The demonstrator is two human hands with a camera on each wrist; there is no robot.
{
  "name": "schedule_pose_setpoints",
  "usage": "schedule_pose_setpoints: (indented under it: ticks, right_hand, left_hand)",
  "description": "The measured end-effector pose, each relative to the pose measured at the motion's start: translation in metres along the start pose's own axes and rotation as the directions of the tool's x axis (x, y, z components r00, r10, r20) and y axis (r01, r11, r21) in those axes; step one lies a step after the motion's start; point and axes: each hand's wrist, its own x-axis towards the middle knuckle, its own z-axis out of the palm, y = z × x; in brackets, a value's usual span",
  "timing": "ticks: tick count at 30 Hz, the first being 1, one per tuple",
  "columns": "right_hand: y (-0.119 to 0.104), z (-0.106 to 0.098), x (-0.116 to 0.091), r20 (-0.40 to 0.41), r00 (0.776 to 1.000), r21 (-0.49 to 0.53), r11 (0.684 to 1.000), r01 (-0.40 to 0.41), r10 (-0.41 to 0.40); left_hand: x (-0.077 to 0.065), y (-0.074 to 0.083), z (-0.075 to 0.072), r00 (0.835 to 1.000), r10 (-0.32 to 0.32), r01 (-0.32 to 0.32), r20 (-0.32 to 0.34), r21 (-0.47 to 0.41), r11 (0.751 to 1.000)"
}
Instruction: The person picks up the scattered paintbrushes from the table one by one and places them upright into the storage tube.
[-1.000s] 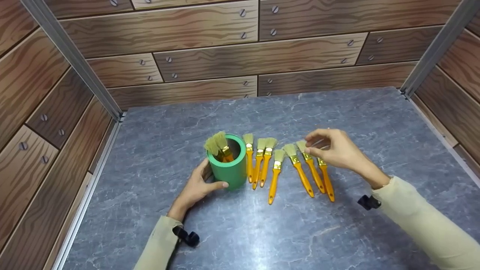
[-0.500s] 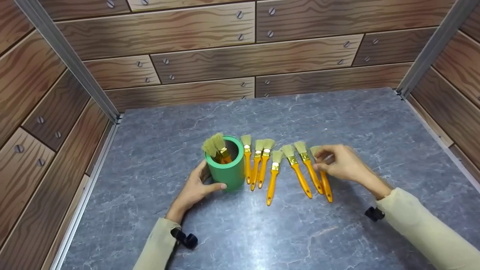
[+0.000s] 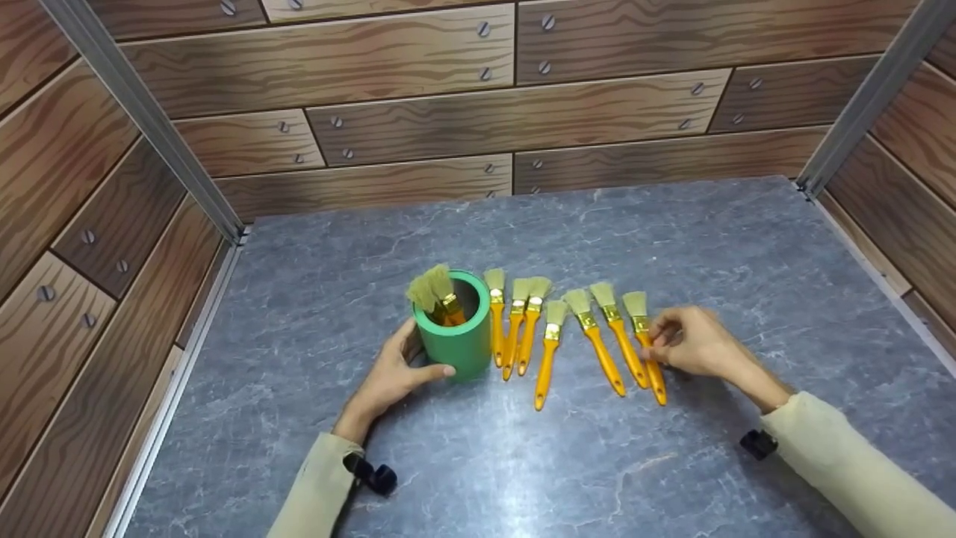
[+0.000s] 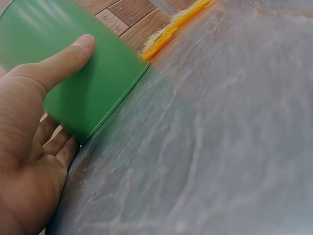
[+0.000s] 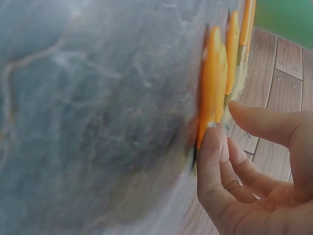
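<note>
My left hand [image 3: 392,373] grips a green cylindrical container [image 3: 455,347] that stands upright on the table; in the left wrist view its thumb [image 4: 73,56] lies across the wall and the fingers curl behind. Several paintbrushes [image 3: 446,302] with pale bristles lean inside, bristles up. To its right lies a row of flat paintbrushes with orange handles and gold ferrules. At the row's right end, my right hand [image 3: 694,340] has its fingertips right at the handle of the last paintbrush [image 3: 654,377]. In the right wrist view, a gap separates thumb from fingers beside the orange handle [image 5: 211,73].
Close against the container lie three paintbrushes [image 3: 496,317]. One more paintbrush [image 3: 547,359] sits nearer the front, with two others [image 3: 595,344] to its right. Wood-patterned walls [image 3: 418,123] and metal posts [image 3: 149,119] bound the grey marbled table [image 3: 336,261].
My right hand has come down and to the right, from above the bristles of the right-hand paintbrushes to the last one's handle. My left hand and the container stay in place.
</note>
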Motion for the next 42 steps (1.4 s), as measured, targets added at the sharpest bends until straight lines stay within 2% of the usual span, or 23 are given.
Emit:
schedule_pose_setpoints:
  ticks: [9, 19, 27, 33, 42]
  right_hand:
    - [0.002, 0.002, 0.003, 0.030, 0.995, -0.005, 0.995, -0.095, 0.095]
    - [0.003, 0.002, 0.005, 0.068, 0.980, 0.067, 0.979, -0.193, 0.189]
    - [0.002, 0.002, 0.005, 0.119, 0.974, 0.126, 0.970, -0.207, 0.192]
    - [-0.004, -0.013, 0.007, 0.121, 0.972, 0.189, 0.956, -0.223, 0.202]
    - [-0.027, -0.037, 0.005, 0.097, 0.993, 0.315, 0.944, -0.097, 0.069]
  left_hand:
    - [0.000, 0.001, 0.000, 1.000, -0.002, 0.002, -0.006, -0.004, 1.000]
    - [0.001, -0.001, 0.001, 1.000, -0.004, 0.004, -0.004, -0.001, 1.000]
    - [0.000, 0.001, 0.001, 1.000, -0.013, 0.013, -0.001, -0.005, 1.000]
    - [0.000, -0.001, 0.001, 1.000, -0.015, 0.015, 0.001, -0.014, 1.000]
    - [0.001, 0.001, 0.000, 1.000, -0.004, 0.004, -0.001, 0.001, 1.000]
